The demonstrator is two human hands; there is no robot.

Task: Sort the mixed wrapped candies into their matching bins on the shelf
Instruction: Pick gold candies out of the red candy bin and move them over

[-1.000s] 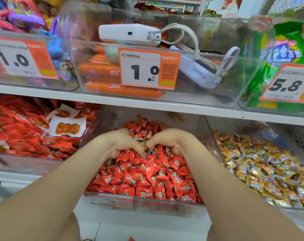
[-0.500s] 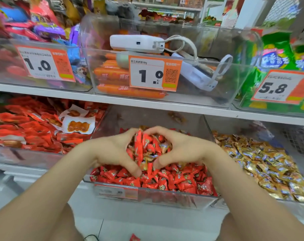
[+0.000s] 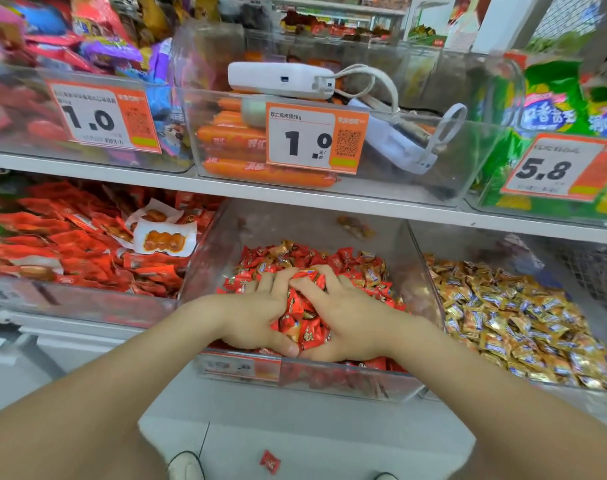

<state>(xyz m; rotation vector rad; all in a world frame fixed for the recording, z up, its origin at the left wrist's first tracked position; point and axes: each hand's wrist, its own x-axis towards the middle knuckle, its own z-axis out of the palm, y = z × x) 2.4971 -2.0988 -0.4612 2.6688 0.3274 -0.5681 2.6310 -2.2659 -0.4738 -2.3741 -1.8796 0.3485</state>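
A clear middle bin (image 3: 416, 271) on the lower shelf holds red wrapped candies (image 3: 333, 258) with a few gold ones mixed in near its back. My left hand (image 3: 257, 313) and my right hand (image 3: 350, 320) are cupped together over the front of this bin, fingertips and thumbs meeting, and they grip a heap of red candies (image 3: 302, 323) between them. To the right, another clear bin (image 3: 593, 306) is filled with gold wrapped candies (image 3: 510, 313).
Left of the middle bin is a bin of red snack packets (image 3: 80, 244). On the upper shelf stand bins with orange sausages (image 3: 232, 140), a white power bank (image 3: 278, 79) with cable, and green bags (image 3: 551, 109). One red candy (image 3: 270, 461) lies on the floor by my shoe (image 3: 186, 467).
My hands have closed tighter around the heap of red candies and drawn it toward the bin's front edge. The view has shifted slightly lower and closer.
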